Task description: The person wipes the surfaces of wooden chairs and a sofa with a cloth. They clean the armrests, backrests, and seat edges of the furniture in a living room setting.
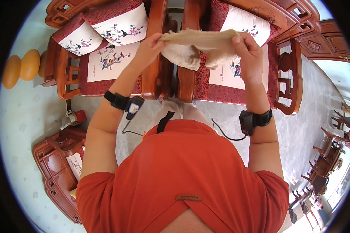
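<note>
A beige cloth (pixel 201 39) is stretched in the air between my two hands, its lower parts hanging in loose folds. My left hand (pixel 151 48) pinches its left end. At the other end, my right hand (pixel 249 52) grips the edge with the thumb on top. Beneath the cloth stand two carved wooden armrests (pixel 156 67) side by side. To the left is a seat cushion (pixel 113 65) in dark red and cream with bird-and-blossom embroidery. A matching seat cushion (pixel 202 87) lies on the right, partly hidden by the cloth and my right hand.
Embroidered pillows (pixel 122 27) lean against the left chair back, and another pillow (pixel 248 26) on the right one. Yellow gourd-shaped ornaments (pixel 30 64) stand at far left. A carved wooden chair (pixel 58 166) is at lower left. Several dark wooden chairs (pixel 319 174) stand at far right.
</note>
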A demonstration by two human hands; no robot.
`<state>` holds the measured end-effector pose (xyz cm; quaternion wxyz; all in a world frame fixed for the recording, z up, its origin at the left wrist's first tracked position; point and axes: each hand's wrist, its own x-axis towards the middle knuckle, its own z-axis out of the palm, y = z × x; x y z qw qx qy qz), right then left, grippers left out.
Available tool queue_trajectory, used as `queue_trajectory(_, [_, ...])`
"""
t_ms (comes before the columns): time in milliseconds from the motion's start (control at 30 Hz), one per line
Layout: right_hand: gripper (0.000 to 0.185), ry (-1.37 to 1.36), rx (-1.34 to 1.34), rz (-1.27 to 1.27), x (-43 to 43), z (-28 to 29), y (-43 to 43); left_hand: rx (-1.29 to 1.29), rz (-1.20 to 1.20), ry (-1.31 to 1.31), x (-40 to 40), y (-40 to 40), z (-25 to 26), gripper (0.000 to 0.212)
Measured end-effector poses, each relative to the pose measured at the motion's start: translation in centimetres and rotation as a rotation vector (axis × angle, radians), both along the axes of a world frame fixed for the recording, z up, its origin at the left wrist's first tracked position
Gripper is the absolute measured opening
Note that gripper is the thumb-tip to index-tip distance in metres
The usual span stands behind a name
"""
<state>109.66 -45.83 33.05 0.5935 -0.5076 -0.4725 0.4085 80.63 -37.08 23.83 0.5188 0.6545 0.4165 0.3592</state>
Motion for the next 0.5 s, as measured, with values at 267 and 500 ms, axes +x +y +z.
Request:
queue_trajectory(267, [0.016,0.205,0.329,-0.093,2.8,2.6,2.5,0.613,0.198,0.092,1.6,2.3,9.6,0.029])
queue_trajectory(500, [0.01,0.151,0.011,0.087,0.9,0.5,-4.5,0.629,-0.271,0.794,-5.2,-3.6,11.3,0.038])
